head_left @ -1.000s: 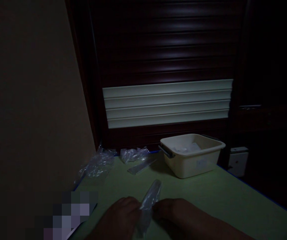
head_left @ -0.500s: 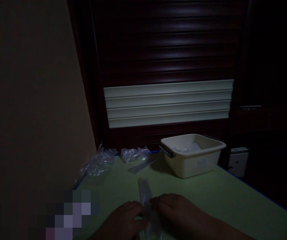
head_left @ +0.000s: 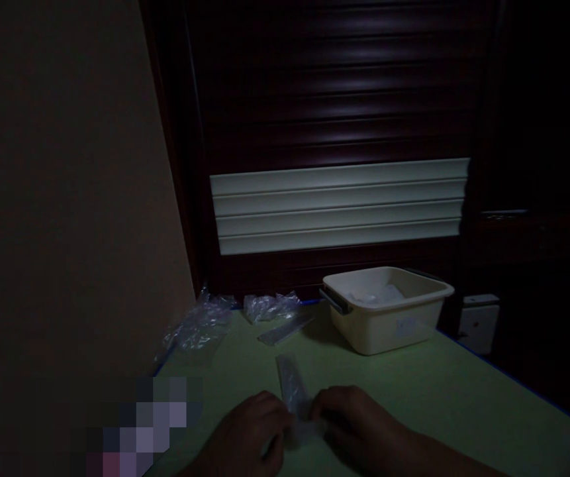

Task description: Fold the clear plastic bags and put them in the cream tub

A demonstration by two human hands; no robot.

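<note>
A long, narrow clear plastic bag or sleeve (head_left: 291, 384) lies on the green tabletop (head_left: 394, 381), its far end pointing away from me. My left hand (head_left: 252, 430) is at its left side near the close end, thumb and fingers pinched on the film. Opposite it, my right hand (head_left: 357, 424) curls its fingers on the right side. A blurred, see-through piece of the same film (head_left: 307, 430) spans the gap between both hands. In the dim light I cannot make out whether anything is inside it.
Farther back lies another flat clear plastic sleeve (head_left: 286, 329). Crumpled clear plastic (head_left: 202, 324) and a smaller crumpled wrap (head_left: 271, 307) are by the back left edge. A cream basin (head_left: 388, 324) with dark handles holds pale plastic pieces. Slatted dark panels (head_left: 334, 106) rise behind.
My right hand has shifted slightly right, away from the left. The sleeve's near part, earlier stretched toward me, now appears gathered crosswise between my hands. The view has shifted slightly.
</note>
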